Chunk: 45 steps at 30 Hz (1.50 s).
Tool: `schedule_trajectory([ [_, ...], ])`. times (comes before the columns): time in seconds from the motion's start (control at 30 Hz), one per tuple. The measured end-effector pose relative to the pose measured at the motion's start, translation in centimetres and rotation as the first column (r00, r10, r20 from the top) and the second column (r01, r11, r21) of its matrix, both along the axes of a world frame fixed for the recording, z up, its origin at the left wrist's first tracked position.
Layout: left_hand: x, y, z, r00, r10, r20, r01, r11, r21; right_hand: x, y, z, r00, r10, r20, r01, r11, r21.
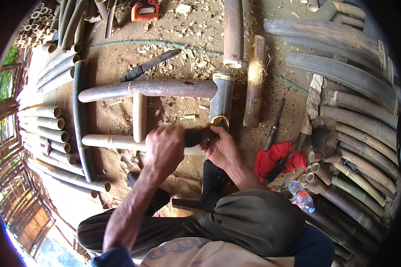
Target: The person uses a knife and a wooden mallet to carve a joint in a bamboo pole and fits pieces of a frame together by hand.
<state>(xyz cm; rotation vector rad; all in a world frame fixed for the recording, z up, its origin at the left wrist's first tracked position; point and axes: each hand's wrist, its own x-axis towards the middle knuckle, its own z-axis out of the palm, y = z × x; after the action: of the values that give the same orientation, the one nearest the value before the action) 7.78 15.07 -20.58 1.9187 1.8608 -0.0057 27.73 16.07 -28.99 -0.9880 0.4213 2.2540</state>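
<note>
Between my hands is a short, dark, strip-like thing (pixel 194 137) at the near joint of a bamboo frame; its kind is hard to make out. My left hand (pixel 165 146), slightly blurred, is closed in a fist at its left end. Thumb and fingers of my right hand (pixel 219 147) close on its right end, beside the cut end of a short dark bamboo post (pixel 222 100). The frame's far pole (pixel 151 88) meets that post, and its near pole (pixel 111 141) runs under my left hand. A short crosspiece (pixel 139 116) joins both poles.
A dark-handled knife (pixel 151 65) lies beyond the frame among wood chips. To the right are a loose bamboo piece (pixel 254 84), a chisel-like tool (pixel 275 124), a red cloth (pixel 272 160) and a plastic bottle (pixel 301 196). Bamboo poles (pixel 361 124) are stacked on both sides. An orange-handled saw (pixel 145 11) lies far off.
</note>
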Motion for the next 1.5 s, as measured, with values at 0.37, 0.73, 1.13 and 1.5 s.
schedule_trajectory([
  [0.37,1.7,7.9,3.4,0.931,-0.243,-0.272,0.161,0.943,-0.291,-0.7,1.1,0.1,0.96,-0.194,-0.203,0.196,0.981,-0.014],
  [0.73,0.1,-6.5,-3.7,0.799,0.551,0.241,-0.404,0.789,-0.463,-0.9,1.2,-0.5,0.846,0.441,0.298,-0.496,0.857,0.14],
  [1.13,4.2,8.1,1.9,0.764,-0.493,-0.416,0.512,0.856,-0.073,-1.1,0.7,-1.2,0.937,-0.316,-0.152,0.3,0.946,-0.121],
  [1.5,0.2,0.0,1.1,0.942,0.328,0.063,-0.304,0.92,-0.246,-0.5,2.5,2.1,0.953,0.244,0.177,-0.269,0.954,0.129],
])
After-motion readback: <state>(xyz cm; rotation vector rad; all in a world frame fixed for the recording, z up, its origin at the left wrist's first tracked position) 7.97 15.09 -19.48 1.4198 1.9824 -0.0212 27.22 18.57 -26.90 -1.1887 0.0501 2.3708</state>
